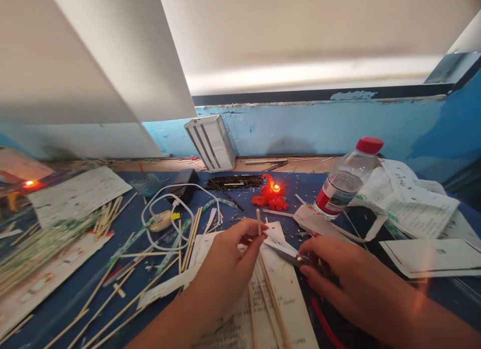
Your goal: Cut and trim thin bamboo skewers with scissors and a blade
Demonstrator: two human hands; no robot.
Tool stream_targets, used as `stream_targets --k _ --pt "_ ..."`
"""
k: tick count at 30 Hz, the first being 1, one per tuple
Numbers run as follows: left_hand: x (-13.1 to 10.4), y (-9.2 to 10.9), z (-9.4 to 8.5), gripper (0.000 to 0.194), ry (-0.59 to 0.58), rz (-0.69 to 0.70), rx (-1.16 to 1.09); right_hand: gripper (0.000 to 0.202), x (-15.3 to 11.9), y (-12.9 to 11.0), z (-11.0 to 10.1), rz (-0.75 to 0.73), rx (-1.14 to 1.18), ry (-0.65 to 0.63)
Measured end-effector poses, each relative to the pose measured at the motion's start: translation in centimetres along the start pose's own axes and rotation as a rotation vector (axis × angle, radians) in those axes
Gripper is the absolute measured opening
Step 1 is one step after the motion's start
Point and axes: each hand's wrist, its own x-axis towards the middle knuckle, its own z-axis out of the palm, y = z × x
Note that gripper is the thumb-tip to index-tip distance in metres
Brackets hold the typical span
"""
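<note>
My left hand pinches a short piece of wooden stick upright between thumb and fingers. Closed around a pair of scissors is my right hand; the blades point left toward the left fingertips, and part of a red handle shows under the palm. I cannot tell whether the blades touch the stick. Below both hands lies a printed paper sheet with several long thin sticks on it. A melted red candle burns just beyond the hands.
A water bottle with a red cap stands at the right, near crumpled papers. A white cable loops at the left among scattered sticks. Behind are dark sticks and a leaning white box.
</note>
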Motion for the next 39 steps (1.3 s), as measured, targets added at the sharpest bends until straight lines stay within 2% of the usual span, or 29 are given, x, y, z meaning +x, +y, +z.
stream_targets --k 3,5,8,10,13,15,17,18,21,23,25,29,33,36,39 --pt "-0.3 0.2 -0.1 0.017 -0.028 0.115 0.071 0.032 0.0 0.7 -0.1 -0.034 0.152 0.097" --pt "-0.6 0.4 -0.2 0.021 -0.121 0.191 0.096 0.041 -0.2 0.8 0.2 -0.076 0.242 0.18" --pt "-0.9 0.8 -0.3 0.024 -0.23 0.252 0.058 0.028 -0.3 0.9 0.7 -0.156 0.278 0.265" --pt "-1.0 1.1 -0.3 0.022 -0.22 0.207 -0.029 0.014 -0.3 0.6 0.8 -0.168 0.286 0.256" --pt "-0.9 1.5 -0.4 0.014 -0.186 -0.005 -0.298 0.017 -0.1 0.0 0.6 -0.111 0.287 0.141" --pt "-0.8 1.6 -0.5 0.014 -0.184 -0.095 -0.474 0.017 -0.2 -0.3 0.5 -0.097 0.229 0.062" --pt "-0.5 1.4 -0.5 0.018 -0.154 -0.086 -0.547 0.013 -0.4 0.2 0.6 -0.115 0.085 0.039" --pt "-0.4 1.3 -0.5 0.02 -0.126 -0.059 -0.541 0.018 -0.6 0.7 0.8 -0.124 -0.01 0.06" --pt "-0.2 0.9 -0.5 0.029 -0.05 0.016 -0.468 0.055 -1.3 2.8 1.6 -0.133 -0.272 0.178" --pt "-0.2 0.9 -0.4 0.033 -0.07 0.03 -0.452 0.066 -1.8 4.1 2.1 -0.127 -0.352 0.21" --pt "-0.2 1.0 -0.3 0.036 -0.127 0.002 -0.485 0.067 -2.2 4.8 2.4 -0.109 -0.386 0.199" --pt "-0.2 1.2 -0.1 0.037 -0.148 -0.082 -0.559 0.064 -2.7 4.8 2.8 -0.046 -0.416 0.126" --pt "-0.2 1.0 -0.1 0.036 -0.158 -0.112 -0.517 0.054 -2.5 4.1 2.5 -0.001 -0.337 0.062" --pt "-0.4 1.0 -0.1 0.038 -0.163 -0.112 -0.471 0.047 -1.9 3.3 1.5 -0.001 -0.221 0.091" --pt "-0.8 1.2 -0.1 0.038 -0.154 -0.115 -0.461 0.038 -1.4 2.1 -0.4 0.087 -0.063 0.085"
